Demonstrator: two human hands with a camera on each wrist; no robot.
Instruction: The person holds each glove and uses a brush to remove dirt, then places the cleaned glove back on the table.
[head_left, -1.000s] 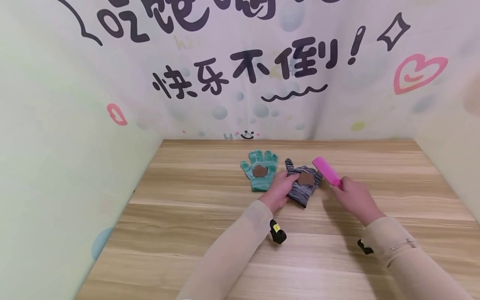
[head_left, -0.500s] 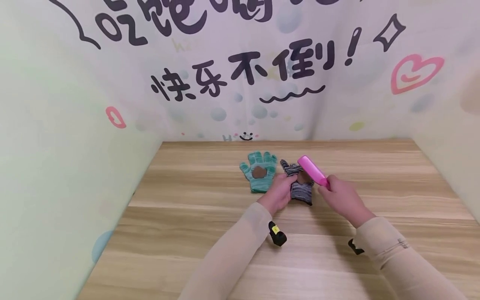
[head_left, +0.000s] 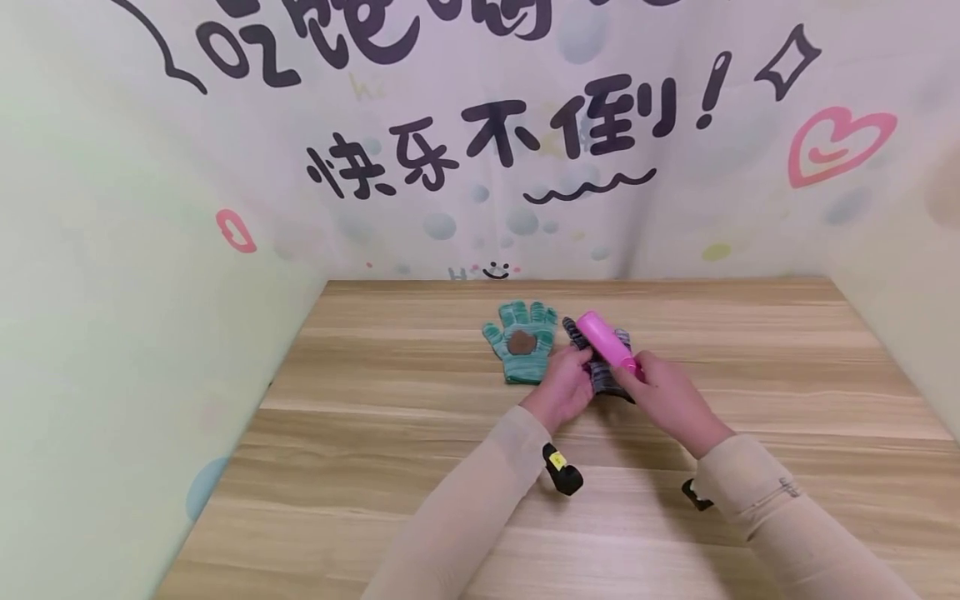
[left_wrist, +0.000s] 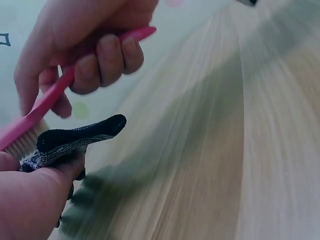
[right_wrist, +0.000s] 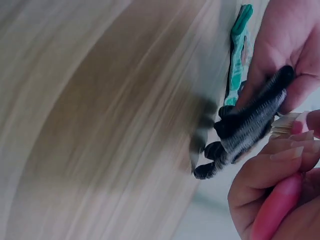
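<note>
My left hand (head_left: 562, 390) pinches a black-and-grey knit glove (head_left: 609, 381) by one side and holds it a little above the table. A pink brush (head_left: 606, 340) lies across that glove, its handle gripped in my right hand (head_left: 671, 400). Pale bristles (left_wrist: 24, 142) face down onto the knit in the left wrist view. Under the brush head, most of the glove's palm is hidden from the head camera. Just left of my left hand, a teal knit glove (head_left: 532, 367) lies flat, fingers toward the wall, with a brown patch (head_left: 521, 342) on it.
The wood-grain table (head_left: 360, 467) meets a printed white wall cloth (head_left: 420, 242) at the back. Pale walls stand at the left and right sides. A small black device with a yellow label (head_left: 562, 469) is worn at the left wrist.
My right hand has brought the brush leftward, from beside the dark glove to over it. The dark glove has turned in my left hand, and its brown patch is now covered. The teal glove stays put.
</note>
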